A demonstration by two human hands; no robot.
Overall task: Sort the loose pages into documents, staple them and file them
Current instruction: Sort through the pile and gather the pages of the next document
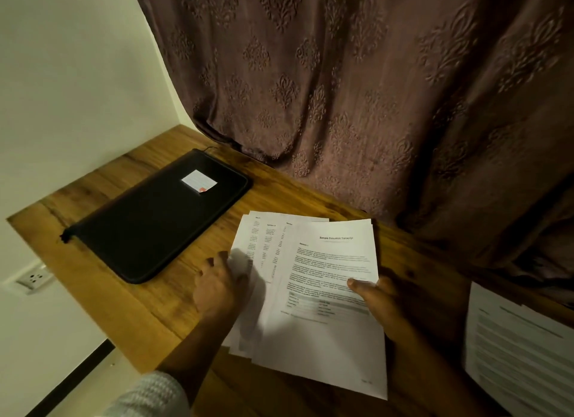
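A fanned stack of printed white pages point(310, 339) lies in front of me on the wooden desk point(149, 308). The top page point(338, 261) is headed "Sample Education Transcript". My left hand point(217, 289) grips the stack's left edge, fingers curled round the pages. My right hand point(382, 301) holds the right edge of the top page, thumb pressed on its printed face. A black zipped file folder point(149, 224) with a small white label point(198, 181) lies shut to the left. No stapler is in view.
A second pile of printed pages point(521, 351) lies at the desk's right edge. A brown patterned curtain point(372, 90) hangs behind the desk. A white wall point(71, 74) bounds the left, with a socket point(34, 278) below the desk's left edge.
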